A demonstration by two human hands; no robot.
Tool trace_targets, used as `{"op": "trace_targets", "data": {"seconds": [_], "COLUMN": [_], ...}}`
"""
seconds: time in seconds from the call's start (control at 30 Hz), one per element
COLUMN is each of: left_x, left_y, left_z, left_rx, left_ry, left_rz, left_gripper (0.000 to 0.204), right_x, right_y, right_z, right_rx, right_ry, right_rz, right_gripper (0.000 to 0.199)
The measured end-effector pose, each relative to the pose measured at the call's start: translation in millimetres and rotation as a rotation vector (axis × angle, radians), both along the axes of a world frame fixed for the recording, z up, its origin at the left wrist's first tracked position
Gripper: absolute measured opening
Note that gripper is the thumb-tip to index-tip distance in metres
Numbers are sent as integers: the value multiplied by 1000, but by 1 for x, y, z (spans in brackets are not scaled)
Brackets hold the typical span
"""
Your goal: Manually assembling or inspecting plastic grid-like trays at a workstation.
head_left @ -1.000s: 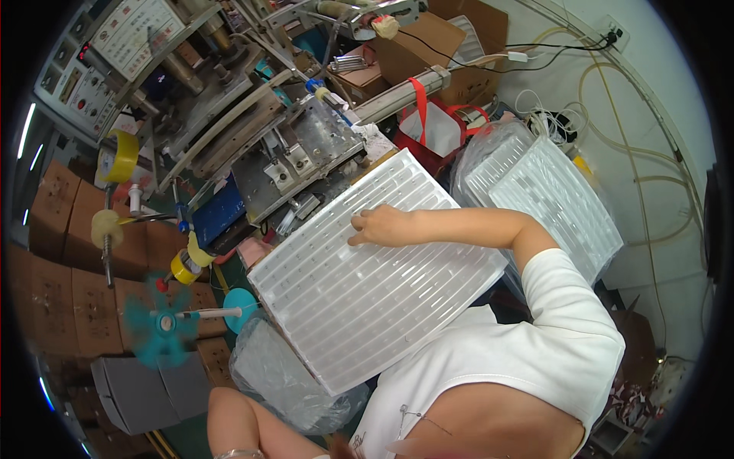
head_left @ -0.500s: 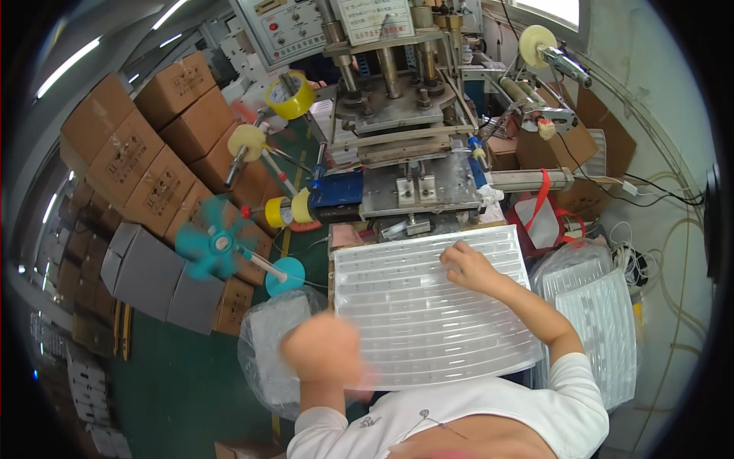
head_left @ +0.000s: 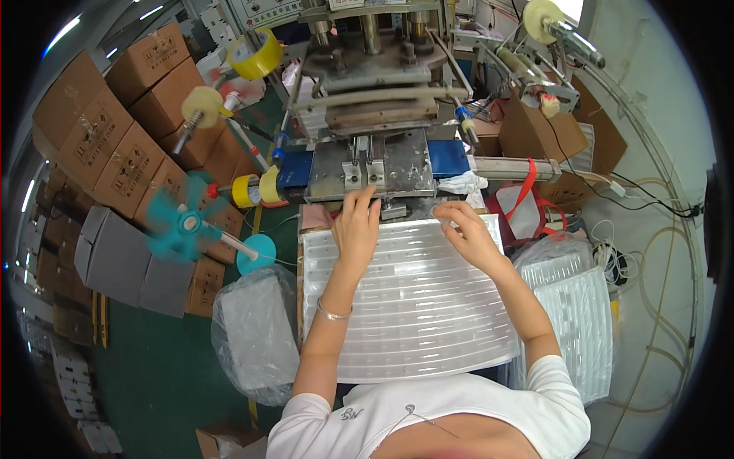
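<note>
My left hand [head_left: 356, 233] reaches over the far edge of the tray with its fingers stretched forward. The fingertips are at the front of the small metal fixture [head_left: 362, 175] on the press bed; whether they touch it I cannot tell. My right hand [head_left: 468, 239] is above the tray's far right part, thumb and fingers drawn together in a pinch near the bed's front edge. Whatever it pinches is too small to make out. Under both hands lies a white plastic tray [head_left: 413, 321] with long rows of narrow grooves. A small metal block [head_left: 394, 210] sits in front of the fixture.
The press head [head_left: 375, 73] stands over the bed. Yellow tape rolls [head_left: 255, 55] hang at left, beside a turquoise fan [head_left: 188, 222]. Bagged trays [head_left: 569, 321] stand right, another wrapped bundle [head_left: 258, 329] left. Cartons [head_left: 126, 168] are stacked far left; a red-strapped bag [head_left: 527, 206] is at right.
My left hand has moved from the tray's near left side forward to the fixture. My right hand has moved slightly forward toward the bed. The whole view has shifted, and the press bed has moved relative to its frame.
</note>
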State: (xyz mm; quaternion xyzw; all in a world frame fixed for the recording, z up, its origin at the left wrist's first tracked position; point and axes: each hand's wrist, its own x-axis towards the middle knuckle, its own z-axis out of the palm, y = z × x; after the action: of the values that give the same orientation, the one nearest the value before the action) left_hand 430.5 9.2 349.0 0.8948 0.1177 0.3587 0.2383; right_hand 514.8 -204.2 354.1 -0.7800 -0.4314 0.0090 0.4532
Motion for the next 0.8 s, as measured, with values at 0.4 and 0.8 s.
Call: {"op": "trace_targets", "data": {"seconds": [0.4, 0.8], "left_x": [73, -16], "left_y": [7, -34], "left_z": [54, -5], "left_rx": [293, -266], "left_ry": [-115, 146], "left_rz": [-79, -192], "left_gripper": [19, 38], "right_x": [45, 79], "right_y": [66, 103], "right_z": [34, 24], "right_rx": [237, 215], "right_ry": [-393, -771], "right_rz": [-291, -403], "right_gripper": [27, 28]}}
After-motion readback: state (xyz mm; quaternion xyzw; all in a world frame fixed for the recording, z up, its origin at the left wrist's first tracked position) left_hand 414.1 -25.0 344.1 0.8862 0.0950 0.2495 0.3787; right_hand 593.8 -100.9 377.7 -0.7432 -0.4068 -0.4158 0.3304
